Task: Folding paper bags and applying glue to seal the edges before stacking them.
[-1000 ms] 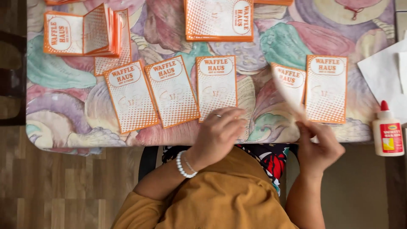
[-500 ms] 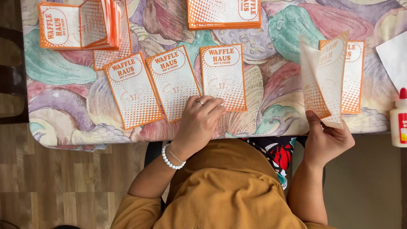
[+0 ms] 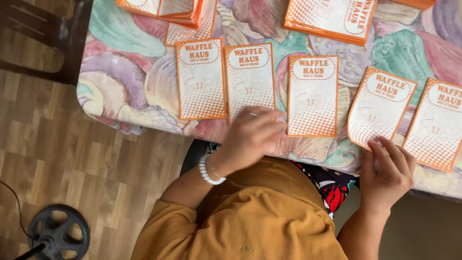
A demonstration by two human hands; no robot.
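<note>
The left hand point(image 3: 250, 135), loosely curled and holding nothing, rests at the lower edge of the second orange-bordered white paper card point(image 3: 249, 79). At three o'clock, the right hand point(image 3: 387, 171) has laid its card point(image 3: 380, 107) (upright half a second ago) flat on the floral tablecloth point(image 3: 120, 91), fingertips pinning its corner.

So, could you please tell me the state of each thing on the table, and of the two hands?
left hand: blurred, resting on the lower edge of the second bag
right hand: fingertips on the fourth bag, which lies tilted
first bag: flat, untouched
third bag: flat, untouched
fifth bag: flat, tilted
bag stack: piled flat
tablecloth: spread, hanging over the edge
</note>
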